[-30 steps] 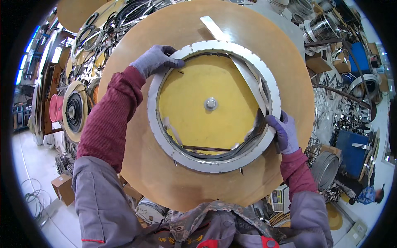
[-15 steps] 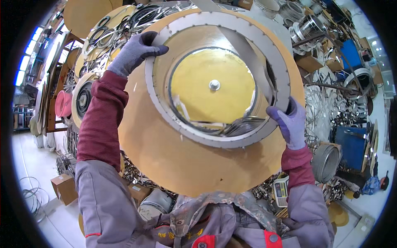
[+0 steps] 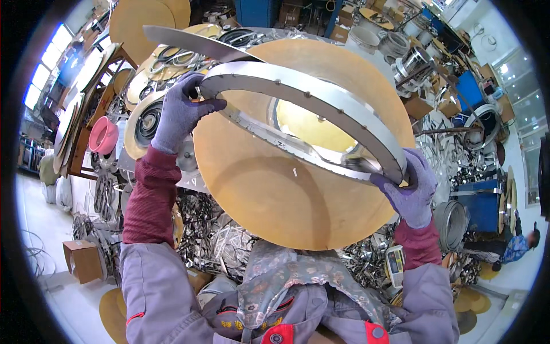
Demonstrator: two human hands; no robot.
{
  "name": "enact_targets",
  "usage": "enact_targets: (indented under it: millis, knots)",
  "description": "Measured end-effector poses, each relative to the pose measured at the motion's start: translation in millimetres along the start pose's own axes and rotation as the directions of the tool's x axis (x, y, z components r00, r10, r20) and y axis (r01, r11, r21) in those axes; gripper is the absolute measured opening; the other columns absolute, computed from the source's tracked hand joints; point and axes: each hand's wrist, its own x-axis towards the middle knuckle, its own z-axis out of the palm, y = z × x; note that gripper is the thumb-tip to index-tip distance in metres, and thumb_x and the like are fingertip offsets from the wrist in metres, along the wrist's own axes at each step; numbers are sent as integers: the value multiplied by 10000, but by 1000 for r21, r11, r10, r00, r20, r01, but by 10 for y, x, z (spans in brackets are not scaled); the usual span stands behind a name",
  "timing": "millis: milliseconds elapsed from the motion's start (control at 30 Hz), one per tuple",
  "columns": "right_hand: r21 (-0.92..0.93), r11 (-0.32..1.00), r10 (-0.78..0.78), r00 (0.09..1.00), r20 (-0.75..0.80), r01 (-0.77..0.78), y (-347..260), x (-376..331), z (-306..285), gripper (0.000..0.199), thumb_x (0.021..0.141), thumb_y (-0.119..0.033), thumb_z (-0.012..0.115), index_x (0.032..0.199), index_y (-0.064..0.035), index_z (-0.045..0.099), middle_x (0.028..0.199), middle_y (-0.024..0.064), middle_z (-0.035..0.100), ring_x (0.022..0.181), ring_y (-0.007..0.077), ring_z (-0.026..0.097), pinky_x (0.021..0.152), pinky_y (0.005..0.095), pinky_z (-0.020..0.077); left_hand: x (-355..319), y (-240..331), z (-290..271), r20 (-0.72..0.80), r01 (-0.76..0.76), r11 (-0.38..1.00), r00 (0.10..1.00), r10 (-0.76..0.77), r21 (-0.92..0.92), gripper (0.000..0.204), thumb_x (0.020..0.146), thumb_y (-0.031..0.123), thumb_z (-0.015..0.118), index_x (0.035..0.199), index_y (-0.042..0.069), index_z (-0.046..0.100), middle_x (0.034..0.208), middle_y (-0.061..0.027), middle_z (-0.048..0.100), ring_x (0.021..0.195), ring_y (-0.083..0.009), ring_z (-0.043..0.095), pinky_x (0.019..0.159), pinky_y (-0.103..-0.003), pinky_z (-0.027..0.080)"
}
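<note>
A wide metal ring (image 3: 321,89) with small dark spots along its band is lifted and tilted, so it shows nearly edge-on. At its left end, my left hand (image 3: 179,117) in a purple-grey glove grips the rim between thumb and fingers. My right hand (image 3: 417,186), gloved alike, holds the right end. A flat metal strip (image 3: 197,45) sticks out beyond the ring at the upper left; I cannot tell whether it is joined to it. Below lies a large round tan board (image 3: 258,200), and a shiny yellow disc (image 3: 303,123) at its middle shows through the ring.
Black and pale rings lie on round boards at the upper left, near a pink basin (image 3: 103,136). Metal scrap strips (image 3: 220,238) heap beneath the board. A yellow-and-white device (image 3: 395,265) sits by my right forearm. Another person (image 3: 518,247) is at the far right.
The ring has tipped from facing me to nearly edge-on, still in both hands. The strip that crossed its inside now points out to the upper left.
</note>
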Motion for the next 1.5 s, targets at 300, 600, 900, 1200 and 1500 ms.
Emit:
enact_targets:
  millis: [300,600,900,1200,1500]
  knots:
    - [-163,944,-297,954,-31,288,575,566,-248,475,595,-112,844,1000,-29,609,923,106,629,799,272,624,690,349,509,521,-74,544,-163,-99,990,980,114,101,320,618,137,832,878,37,674,908,-90,644,865,-236,607,775,-331,479]
    - [-261,867,-420,904,77,425,1671,545,-1,610,518,-87,735,1110,-67,593,1005,118,601,882,305,608,760,418,504,618,-500,1626,-298,-131,959,932,206,252,217,598,71,767,796,89,678,865,-71,645,849,-261,602,750,-369,468]
    - [-246,862,-441,895,71,444,1827,-300,368,478,548,-101,712,1019,-97,636,969,51,562,865,239,576,726,382,480,13,-571,1765,-161,-125,960,972,168,251,336,581,43,804,883,67,659,971,-101,624,911,-274,590,791,-353,477]
    - [-225,928,-247,944,220,296,2043,-1237,806,406,652,-88,655,1043,-157,571,1006,35,503,1008,234,490,864,419,411,-371,-543,1787,590,-597,693,749,302,404,399,762,100,574,1149,195,605,1218,-19,549,890,-203,568,771,-353,467]
    - [-345,851,-189,843,503,396,1966,-1182,754,352,761,-149,561,1112,-125,551,1069,59,501,1036,238,484,878,424,409,-248,-627,1792,904,-812,559,355,239,171,365,754,91,541,1119,91,549,1201,-63,523,914,-232,553,816,-364,470]
